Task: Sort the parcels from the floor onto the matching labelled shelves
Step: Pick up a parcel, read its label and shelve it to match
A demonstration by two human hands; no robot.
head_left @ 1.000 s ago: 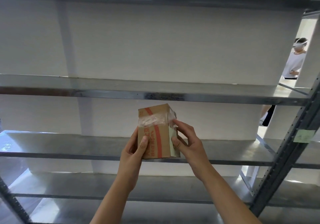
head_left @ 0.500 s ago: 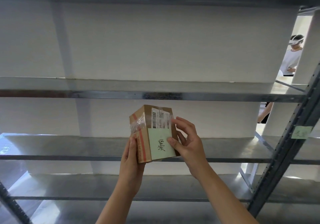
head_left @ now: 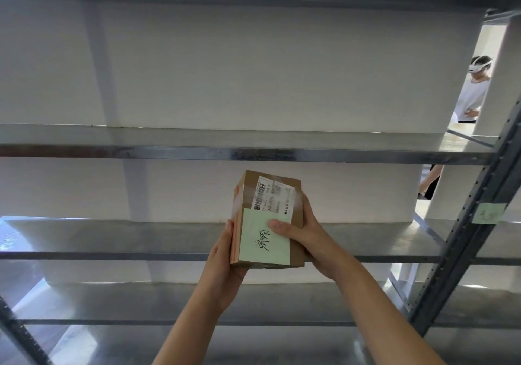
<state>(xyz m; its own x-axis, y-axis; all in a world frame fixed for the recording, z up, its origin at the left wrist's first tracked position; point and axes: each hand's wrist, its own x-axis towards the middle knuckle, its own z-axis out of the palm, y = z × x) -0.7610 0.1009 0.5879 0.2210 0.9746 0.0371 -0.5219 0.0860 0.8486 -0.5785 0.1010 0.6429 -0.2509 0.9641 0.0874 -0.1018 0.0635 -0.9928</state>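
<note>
Covering parcel [head_left: 267,218] underside, left hand [head_left: 225,263]; right hand [head_left: 307,235] fingers behind.

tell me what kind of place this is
Probably a parcel sorting or storage room: bare metal shelving, a green label stuck on the rack upright, and a taped cardboard parcel bearing a barcode slip and handwritten note.

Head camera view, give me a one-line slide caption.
Both hands, left hand and right hand, hold a brown cardboard parcel with a green handwritten note before grey metal shelves.
</note>
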